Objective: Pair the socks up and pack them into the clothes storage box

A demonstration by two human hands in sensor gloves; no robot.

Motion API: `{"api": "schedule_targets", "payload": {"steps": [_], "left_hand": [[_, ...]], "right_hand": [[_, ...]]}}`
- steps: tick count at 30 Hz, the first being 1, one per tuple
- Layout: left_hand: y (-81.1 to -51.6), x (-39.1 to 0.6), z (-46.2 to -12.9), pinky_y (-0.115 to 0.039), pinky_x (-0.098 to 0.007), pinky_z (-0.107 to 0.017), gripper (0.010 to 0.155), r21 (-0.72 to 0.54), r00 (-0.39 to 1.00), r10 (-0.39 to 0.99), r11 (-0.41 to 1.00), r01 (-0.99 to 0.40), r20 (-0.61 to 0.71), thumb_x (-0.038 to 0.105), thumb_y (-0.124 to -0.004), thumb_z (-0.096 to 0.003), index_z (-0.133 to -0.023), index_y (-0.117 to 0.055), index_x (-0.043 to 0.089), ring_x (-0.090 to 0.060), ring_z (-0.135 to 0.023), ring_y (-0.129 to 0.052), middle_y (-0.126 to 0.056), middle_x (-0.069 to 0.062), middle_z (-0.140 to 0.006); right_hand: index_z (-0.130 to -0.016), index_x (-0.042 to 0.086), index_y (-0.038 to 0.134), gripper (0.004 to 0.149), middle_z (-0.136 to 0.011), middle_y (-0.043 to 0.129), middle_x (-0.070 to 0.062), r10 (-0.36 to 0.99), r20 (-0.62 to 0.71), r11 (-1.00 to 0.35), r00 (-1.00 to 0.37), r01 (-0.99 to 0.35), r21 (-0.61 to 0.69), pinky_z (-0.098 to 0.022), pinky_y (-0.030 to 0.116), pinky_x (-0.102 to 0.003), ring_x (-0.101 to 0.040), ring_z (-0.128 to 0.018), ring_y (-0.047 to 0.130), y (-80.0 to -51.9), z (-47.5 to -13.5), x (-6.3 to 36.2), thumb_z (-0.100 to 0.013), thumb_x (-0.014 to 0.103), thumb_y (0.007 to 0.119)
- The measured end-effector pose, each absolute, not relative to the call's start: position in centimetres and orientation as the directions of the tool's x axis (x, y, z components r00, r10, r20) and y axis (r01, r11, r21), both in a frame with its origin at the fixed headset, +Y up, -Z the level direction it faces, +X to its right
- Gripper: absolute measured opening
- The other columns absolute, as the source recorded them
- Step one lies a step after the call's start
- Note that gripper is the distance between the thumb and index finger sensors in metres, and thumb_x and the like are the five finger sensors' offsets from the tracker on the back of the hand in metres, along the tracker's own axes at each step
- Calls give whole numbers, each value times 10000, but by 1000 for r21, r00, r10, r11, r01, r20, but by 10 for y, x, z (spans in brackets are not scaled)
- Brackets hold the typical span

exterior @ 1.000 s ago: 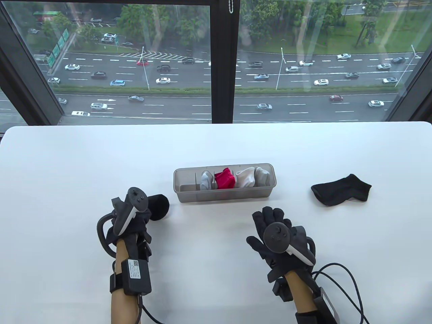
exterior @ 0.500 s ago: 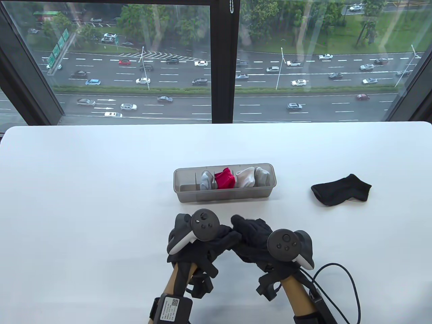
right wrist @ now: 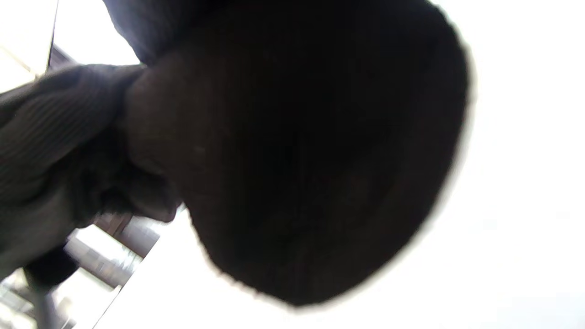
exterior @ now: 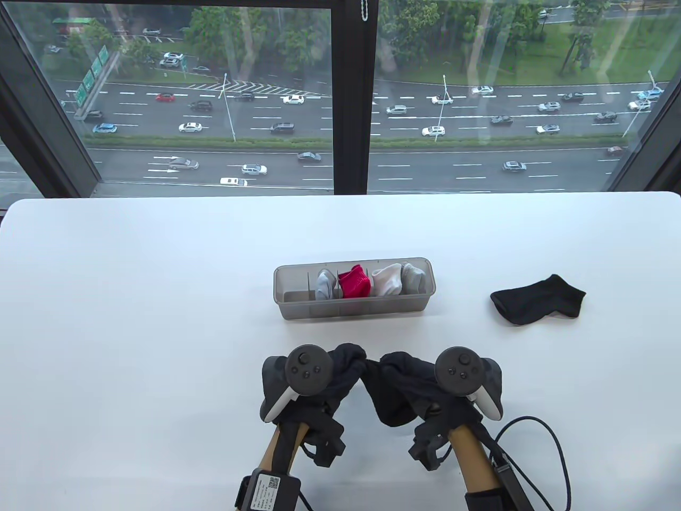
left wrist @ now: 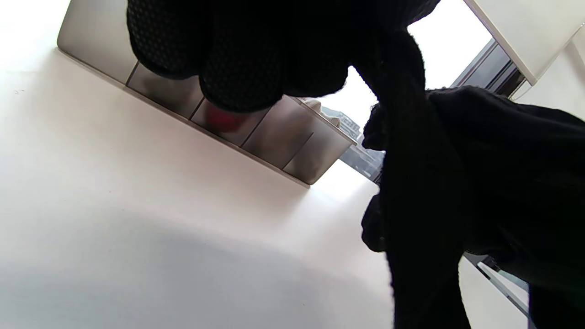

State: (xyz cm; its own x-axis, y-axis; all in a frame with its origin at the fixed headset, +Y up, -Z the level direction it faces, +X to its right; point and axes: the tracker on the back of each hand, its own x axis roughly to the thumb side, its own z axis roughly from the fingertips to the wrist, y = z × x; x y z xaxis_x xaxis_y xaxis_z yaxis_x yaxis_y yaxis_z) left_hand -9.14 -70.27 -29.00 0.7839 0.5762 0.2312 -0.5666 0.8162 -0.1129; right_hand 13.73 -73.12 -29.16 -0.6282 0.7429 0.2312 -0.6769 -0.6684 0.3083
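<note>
White bench (exterior: 159, 266) lies bare and wide on every side of the grey storage box (exterior: 354, 307), whose right compartments hold pale, red and white socks; one black sock (exterior: 537, 301) lies well to its right. Near the front edge, left hand (exterior: 314, 391) and right hand (exterior: 447, 394) each grip a held black sock (exterior: 391, 391) between them. Left wrist view: fingers (left wrist: 237, 55) curl above the box. Right wrist view: the sock fills the frame

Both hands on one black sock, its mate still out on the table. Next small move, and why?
Probably carry the held black sock right, to the second black sock lying alone on the table. Both the left hand and right hand grip one sock, unpaired.
</note>
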Motion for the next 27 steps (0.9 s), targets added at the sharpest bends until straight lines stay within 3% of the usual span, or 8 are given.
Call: {"api": "schedule_targets", "payload": {"steps": [3,8,12,18,21,24,26,27], "left_hand": [[-704,-86,-289,-844,-464,-531,484,-100,792,550,833,-545,265,503,-577,-536,-839,-836,229,-183,-448,-995,-1004,-29,-540],[-702,-80,-287,-833,-454,-579,578,-150,779,562,826,-543,279,595,-602,-473,-904,-778,253,-168,-516,-991,-989,-9,-613],[-706,-89,-292,-812,-463,-637,560,-214,773,597,801,-560,214,504,-776,-482,-982,-700,264,-179,-619,-1000,-981,5,-716],[-707,-100,-292,-720,-517,-730,548,-39,819,552,832,-553,153,369,-734,-536,-1065,-610,296,-227,-829,-960,-928,3,-909],[-711,-102,-295,-573,-600,-797,796,-177,716,665,746,-641,209,568,-705,-503,-1167,-357,301,-348,-1094,-665,-606,-88,-1187],[-714,-98,-298,-507,-632,-812,978,-298,656,727,684,-666,202,690,-646,-459,-1181,-200,203,-416,-1139,-532,-450,-170,-1240],[-714,-98,-299,-547,-616,-802,861,-298,623,759,648,-701,186,601,-673,-501,-1173,-351,169,-400,-1105,-625,-560,-158,-1203],[-713,-99,-299,-591,-593,-790,641,-262,612,769,638,-724,183,506,-676,-536,-1103,-576,226,-358,-1039,-755,-735,-100,-1125]], "right_hand": [[-1145,302,293,846,-1210,471,-111,707,300,-707,-640,-638,305,-829,376,-632,-400,-1112,465,-729,-287,129,-490,512,785],[-929,246,715,469,-748,936,13,713,322,-676,-623,-733,81,-782,589,-546,-246,-769,916,-724,-287,128,-496,403,803],[-914,241,753,392,-761,953,-15,795,263,-590,-547,-797,126,-768,602,-553,-284,-773,919,-726,-288,135,-554,395,733],[-926,228,718,386,-754,977,-39,856,161,-496,-491,-868,-7,-729,677,-512,-276,-700,968,-729,-291,147,-594,412,649],[-951,233,692,391,-775,967,-47,939,136,-333,-315,-933,134,-757,633,-526,-289,-738,946,-735,-297,157,-596,390,649],[-973,276,676,396,-836,949,-40,966,137,-249,-219,-928,276,-791,564,-563,-289,-810,914,-736,-297,151,-594,386,653],[-978,296,672,395,-861,940,-40,973,136,-222,-184,-906,360,-798,546,-571,-290,-835,900,-735,-296,146,-595,389,653],[-984,295,665,396,-877,928,-55,976,122,-213,-180,-906,367,-795,545,-576,-309,-845,885,-736,-296,145,-600,392,649]]}}
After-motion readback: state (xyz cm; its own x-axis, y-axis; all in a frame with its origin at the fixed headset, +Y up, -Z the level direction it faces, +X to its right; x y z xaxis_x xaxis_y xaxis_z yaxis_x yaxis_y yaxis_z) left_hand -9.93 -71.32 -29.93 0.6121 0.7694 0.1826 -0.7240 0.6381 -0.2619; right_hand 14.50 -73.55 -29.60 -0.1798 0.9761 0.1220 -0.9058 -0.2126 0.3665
